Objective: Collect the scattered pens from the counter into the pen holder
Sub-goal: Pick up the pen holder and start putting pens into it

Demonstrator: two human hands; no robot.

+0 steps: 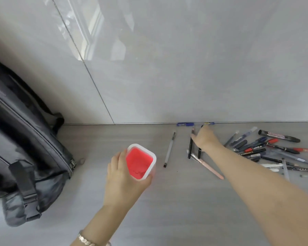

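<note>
Here, the left hand (pixel 122 176) wraps around the empty red pen holder (pixel 140 161) on the counter (pixel 167 210). The right hand (pixel 205 139) reaches far, over two black pens (pixel 190 148); its grip is hidden. More pens (pixel 267 148) lie scattered right.

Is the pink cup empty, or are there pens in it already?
Empty. Looking down into the pen holder, only its bare pink bottom shows. The pens all lie on the counter.
</note>
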